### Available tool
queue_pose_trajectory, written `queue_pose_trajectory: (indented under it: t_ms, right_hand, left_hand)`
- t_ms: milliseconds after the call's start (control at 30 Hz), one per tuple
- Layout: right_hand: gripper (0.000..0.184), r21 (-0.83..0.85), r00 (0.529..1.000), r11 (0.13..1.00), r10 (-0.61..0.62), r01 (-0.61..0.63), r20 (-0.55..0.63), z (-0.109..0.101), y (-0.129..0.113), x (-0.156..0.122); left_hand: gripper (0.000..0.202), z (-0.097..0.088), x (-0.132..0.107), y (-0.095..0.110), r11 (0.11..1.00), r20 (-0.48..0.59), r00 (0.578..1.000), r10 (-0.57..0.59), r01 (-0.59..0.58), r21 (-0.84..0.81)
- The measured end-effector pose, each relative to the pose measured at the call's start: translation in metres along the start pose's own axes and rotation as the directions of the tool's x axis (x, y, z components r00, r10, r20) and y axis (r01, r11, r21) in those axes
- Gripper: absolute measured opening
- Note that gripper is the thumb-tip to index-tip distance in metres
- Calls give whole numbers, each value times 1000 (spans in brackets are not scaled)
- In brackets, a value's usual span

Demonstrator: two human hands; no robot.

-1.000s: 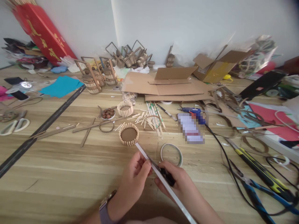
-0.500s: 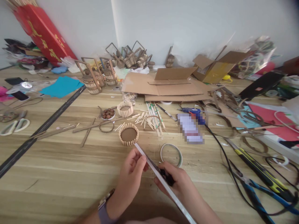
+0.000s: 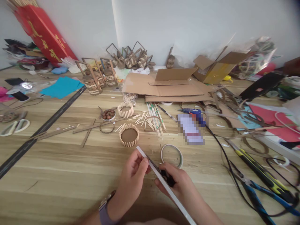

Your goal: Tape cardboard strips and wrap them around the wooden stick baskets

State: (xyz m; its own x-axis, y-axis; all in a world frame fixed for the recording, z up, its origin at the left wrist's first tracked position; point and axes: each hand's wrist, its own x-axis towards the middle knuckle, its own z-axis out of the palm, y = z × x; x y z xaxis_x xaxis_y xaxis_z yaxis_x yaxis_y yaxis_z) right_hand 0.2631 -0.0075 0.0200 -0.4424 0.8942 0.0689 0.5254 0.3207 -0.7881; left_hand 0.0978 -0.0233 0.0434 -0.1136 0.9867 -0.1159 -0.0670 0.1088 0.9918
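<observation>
My left hand (image 3: pixel 134 175) pinches a long, flat, pale strip (image 3: pixel 167 187) near its far end, thumb on top. The strip slants down to the right past the front of my right hand (image 3: pixel 179 179). That hand is closed around black-handled scissors (image 3: pixel 167 178), whose dark blade lies along the strip; much of the tool is hidden. Just beyond the strip's tip stands a round basket wall of short sticks (image 3: pixel 128 135) with a brown base. A similar stick ring (image 3: pixel 125 109) sits behind it. Right of my hands lies a roll of tape (image 3: pixel 172 156).
Loose sticks (image 3: pixel 142 120) and a dish of brown beads (image 3: pixel 108 114) lie mid-table. A glue gun (image 3: pixel 193 113), a utility knife (image 3: pixel 262 172) and pliers (image 3: pixel 252 184) are on the right. Cardboard sheets (image 3: pixel 164 87) and finished small baskets (image 3: pixel 93 82) stand behind.
The far end of the strip has shifted slightly right and toward me, with my left hand moving along. My right hand stays almost where it was.
</observation>
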Motion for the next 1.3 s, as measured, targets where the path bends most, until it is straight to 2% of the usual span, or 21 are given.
queue_pose_trajectory:
  t_ms: [100, 233, 500, 633, 800, 1300]
  right_hand:
    - [11, -19, 999, 1000, 25, -25, 33, -4, -3, 1]
    - [13, -43, 997, 999, -6, 9, 70, -10, -8, 2]
    - [14, 37, 995, 999, 10, -14, 100, -7, -4, 2]
    - [14, 31, 997, 999, 14, -16, 73, -6, -4, 1]
    - [13, -8, 994, 999, 43, -43, 100, -7, -8, 2]
    - [10, 15, 992, 999, 46, -48, 118, -7, -4, 1]
  left_hand:
    - [20, 0, 0, -1, 1000, 3, 1000, 0, 0, 8]
    - [19, 2, -1, 0, 1000, 28, 999, -31, 31, 5]
    - [17, 3, -3, 0, 998, 31, 998, -62, 62, -1]
    - [22, 2, -4, -2, 999, -8, 999, -50, 50, -5]
    - [21, 1, 0, -2, 999, -86, 996, -17, 14, -42]
    - [23, 3, -3, -3, 999, -37, 999, -39, 40, 16]
